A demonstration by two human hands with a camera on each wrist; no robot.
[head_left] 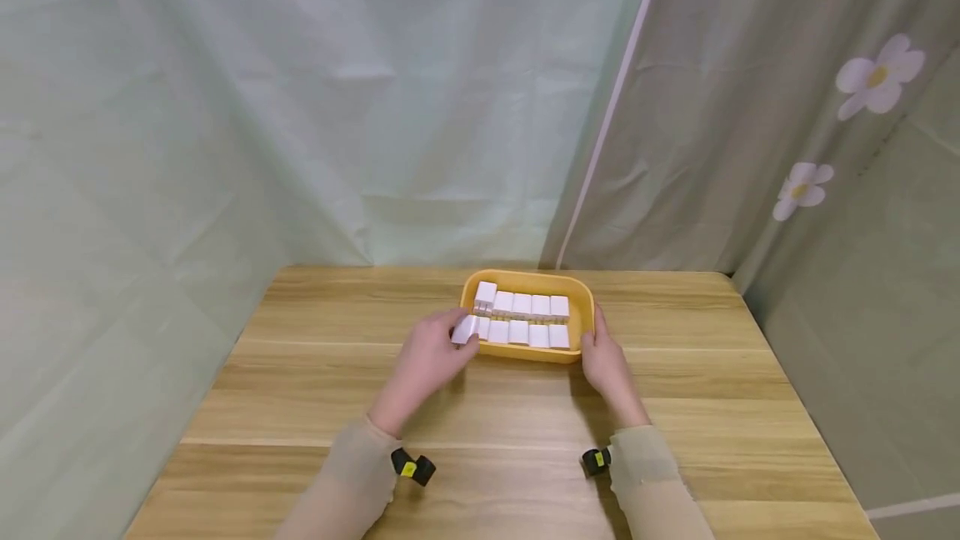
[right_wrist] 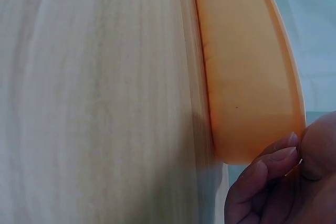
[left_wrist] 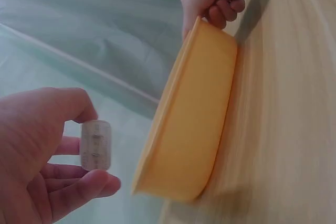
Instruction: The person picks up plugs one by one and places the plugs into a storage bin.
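A: Where's the tile right now?

B: Left hand (head_left: 429,361) pinches one white tile (head_left: 464,329) between thumb and fingertips, at the left end of the front row, over the near-left corner of the yellow tray (head_left: 581,342). The left wrist view shows the same tile (left_wrist: 96,145) in the lower left of the frame, held clear of the tray's outer wall (left_wrist: 197,114).

A: Right hand?

B: Right hand (head_left: 606,359) grips the tray's right rim, thumb over the edge, fingers curled against the outside (the right wrist view confirms it, lower right of the frame, fingertips (right_wrist: 278,156) on the wall).

A: Orientation?

B: Tray's long axis runs left-right across the frame, centre of the wooden table (head_left: 315,373). Two rows of white tiles (head_left: 528,307) inside follow that axis. The pinched tile sits tilted, leaning toward the left of the frame; its long axis runs roughly near-to-far like its row-mates, though I can't tell exactly.

A: Key relation?

B: The row lies directly right of the pinched tile, along the tray's long axis. Left hand is the nearer one; the right is at the opposite end.
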